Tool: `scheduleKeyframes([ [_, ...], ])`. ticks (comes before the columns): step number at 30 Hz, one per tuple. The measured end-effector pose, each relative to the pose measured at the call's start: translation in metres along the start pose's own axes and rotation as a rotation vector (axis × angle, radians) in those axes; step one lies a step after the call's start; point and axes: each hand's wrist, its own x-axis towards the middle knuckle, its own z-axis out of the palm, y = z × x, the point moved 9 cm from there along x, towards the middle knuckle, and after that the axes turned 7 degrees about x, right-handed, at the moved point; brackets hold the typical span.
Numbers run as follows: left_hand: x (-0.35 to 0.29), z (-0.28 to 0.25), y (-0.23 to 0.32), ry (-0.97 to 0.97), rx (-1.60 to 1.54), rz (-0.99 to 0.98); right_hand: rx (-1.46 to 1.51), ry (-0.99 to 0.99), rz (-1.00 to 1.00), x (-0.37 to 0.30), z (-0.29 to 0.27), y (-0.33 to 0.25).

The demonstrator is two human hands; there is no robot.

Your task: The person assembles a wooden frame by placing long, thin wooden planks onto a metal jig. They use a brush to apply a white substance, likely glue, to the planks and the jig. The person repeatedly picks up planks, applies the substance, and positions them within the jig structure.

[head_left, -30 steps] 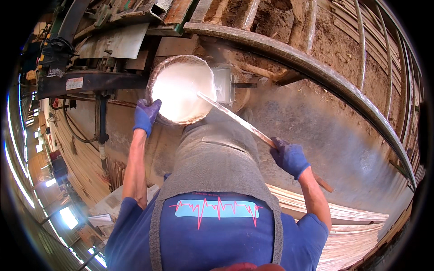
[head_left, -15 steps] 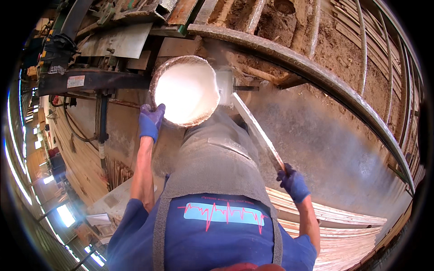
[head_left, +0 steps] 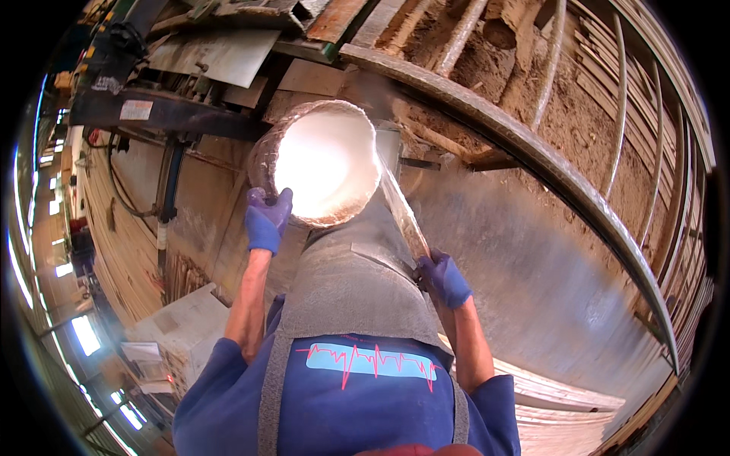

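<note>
A round bucket (head_left: 266, 161) with a rough, crusted wall tilts in front of me, its mouth turned my way and its inside bright white. My left hand (head_left: 268, 219), in a purple-blue glove, grips the near left edge, thumb over the rim and fingers behind the wall. In my right hand (head_left: 444, 278), gloved alike, is the near end of a long flat stick (head_left: 403, 211) smeared with white. The stick slants up to the bucket's right edge, where its far end meets or passes the rim; I cannot tell which. A grey apron (head_left: 357, 304) hangs below the bucket.
A curved metal rail (head_left: 494, 118) with crossbars runs along the right over brown debris. Boards (head_left: 563, 425) lie stacked at lower right. At upper left are a dark beam (head_left: 171, 115) and a metal sheet (head_left: 220, 57). A pale box-like surface (head_left: 190, 323) stands at left.
My right hand has moved left and slightly up, bringing the stick from beside the bucket to its right rim. The left hand keeps its grip. The whole view has shifted a little.
</note>
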Motion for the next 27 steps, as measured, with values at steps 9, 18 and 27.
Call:
scheduleKeyframes([
  [9,-0.012,-0.008,-0.011,0.067,0.001,-0.027,-0.064,0.026,-0.067,0.022,0.007,-0.028],
  [18,-0.021,-0.017,-0.033,0.025,-0.041,-0.167,-0.125,-0.092,-0.148,0.029,0.015,-0.037],
  [27,-0.003,0.005,-0.090,-0.057,-0.237,-0.279,-0.101,-0.121,-0.084,0.019,0.028,-0.033],
])
